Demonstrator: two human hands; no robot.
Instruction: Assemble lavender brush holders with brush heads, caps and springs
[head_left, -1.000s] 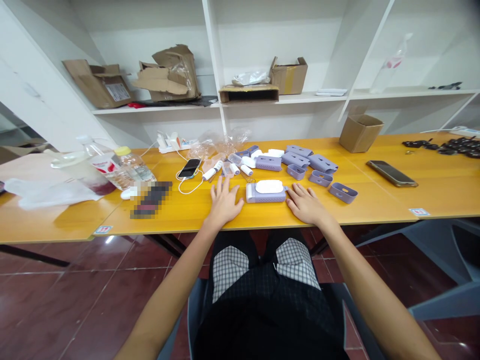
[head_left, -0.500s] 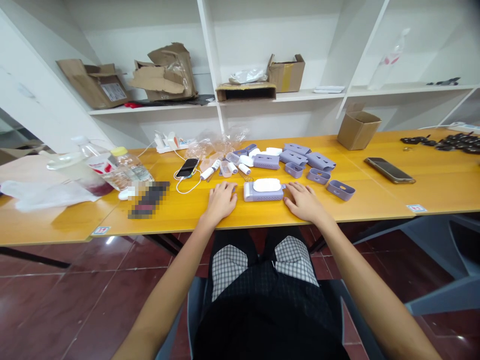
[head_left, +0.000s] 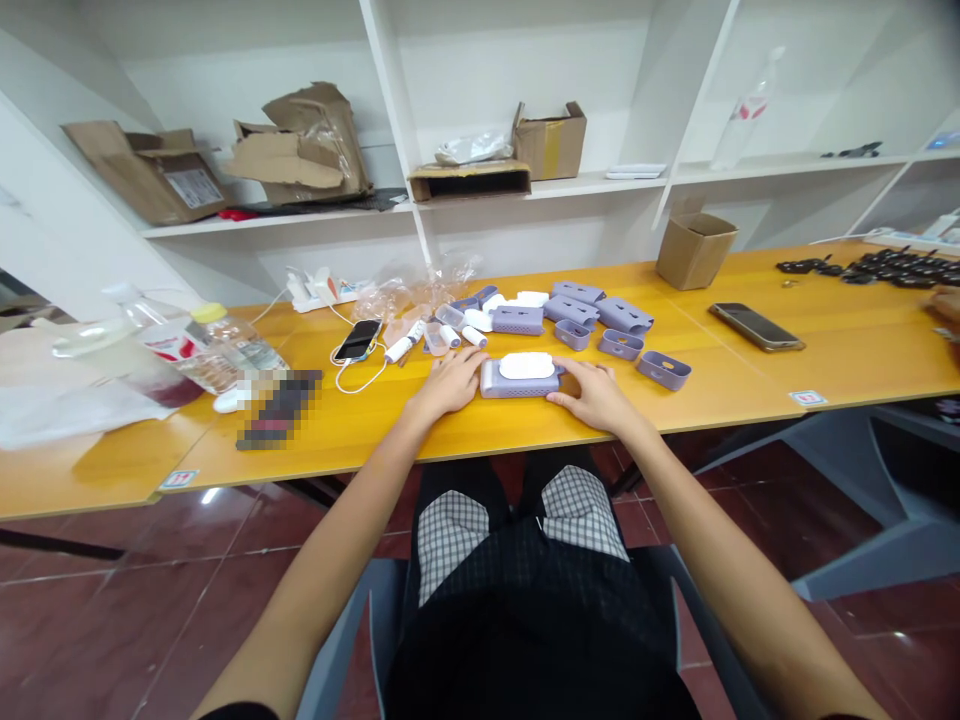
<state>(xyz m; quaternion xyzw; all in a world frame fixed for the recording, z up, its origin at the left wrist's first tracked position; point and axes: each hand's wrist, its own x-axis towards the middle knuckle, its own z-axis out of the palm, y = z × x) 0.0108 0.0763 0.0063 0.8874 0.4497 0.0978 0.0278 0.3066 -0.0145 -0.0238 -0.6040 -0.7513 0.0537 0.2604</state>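
Observation:
A purple device with a white top [head_left: 521, 375] lies on the yellow table [head_left: 750, 385] right in front of me. My left hand [head_left: 448, 384] has its fingers curled against the device's left end. At the right end, my right hand [head_left: 592, 396] grips it with thumb and fingers. Behind it lie several purple shells [head_left: 622, 345] and small white rollers [head_left: 474, 336].
A phone on a white cable [head_left: 358, 340] lies left of the parts, with plastic bottles [head_left: 225, 345] further left. A black phone [head_left: 756, 326], a small cardboard box [head_left: 696, 250] and black parts [head_left: 885, 268] are to the right. Another person's hand [head_left: 946, 304] shows at the right edge.
Both hands lay flat on the table beside the device; they have since closed in on its two ends. My view has shifted, so everything sits further left.

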